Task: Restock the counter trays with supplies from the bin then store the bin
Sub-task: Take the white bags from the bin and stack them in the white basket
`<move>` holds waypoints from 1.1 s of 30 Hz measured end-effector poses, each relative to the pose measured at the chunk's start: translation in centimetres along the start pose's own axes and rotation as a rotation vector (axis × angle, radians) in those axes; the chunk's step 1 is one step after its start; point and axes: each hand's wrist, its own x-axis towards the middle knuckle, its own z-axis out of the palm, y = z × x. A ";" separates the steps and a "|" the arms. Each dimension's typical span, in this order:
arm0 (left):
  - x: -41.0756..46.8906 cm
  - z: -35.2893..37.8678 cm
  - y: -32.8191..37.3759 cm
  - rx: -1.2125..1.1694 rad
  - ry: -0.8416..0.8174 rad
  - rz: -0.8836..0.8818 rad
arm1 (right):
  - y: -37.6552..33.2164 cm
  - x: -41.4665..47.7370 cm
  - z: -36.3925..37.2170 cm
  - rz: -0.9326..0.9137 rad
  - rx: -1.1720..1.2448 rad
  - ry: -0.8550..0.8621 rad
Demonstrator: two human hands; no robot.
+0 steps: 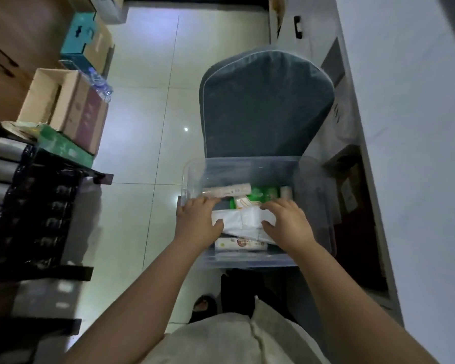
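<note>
A clear plastic bin (195, 169) rests on the seat of a grey chair (265, 106) in front of me. Inside lie a white tissue pack (243, 220), a green packet (263, 193), a pale tube-shaped pack (227, 189) and a white labelled pack (241, 244) near the front wall. My left hand (199, 219) grips the left end of the white tissue pack, fingers over its top and thumb on its near side. My right hand (286, 223) holds the right end of the same pack.
A black rack (34, 206) with rolled items stands at the left. Cardboard boxes (63, 101), a green box (61, 147) and a water bottle (99, 81) are stacked behind it. A white cabinet wall (405, 127) runs along the right. Tiled floor (147, 101) lies between.
</note>
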 end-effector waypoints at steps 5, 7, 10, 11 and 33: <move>3.8 3.8 0.6 -0.022 -0.076 -0.056 | 4.4 4.3 1.4 0.020 0.011 -0.122; 5.0 4.8 0.9 -0.018 -0.108 -0.069 | 5.3 5.3 2.1 0.032 0.031 -0.158; 6.4 5.9 1.1 -0.001 -0.158 -0.087 | 6.2 6.1 3.1 0.069 0.086 -0.206; 6.8 6.2 1.1 0.007 -0.180 -0.087 | 6.4 6.3 3.6 0.080 0.102 -0.221; 15.2 22.9 -6.3 0.116 -0.456 0.086 | 10.4 11.7 20.0 0.323 0.185 -0.235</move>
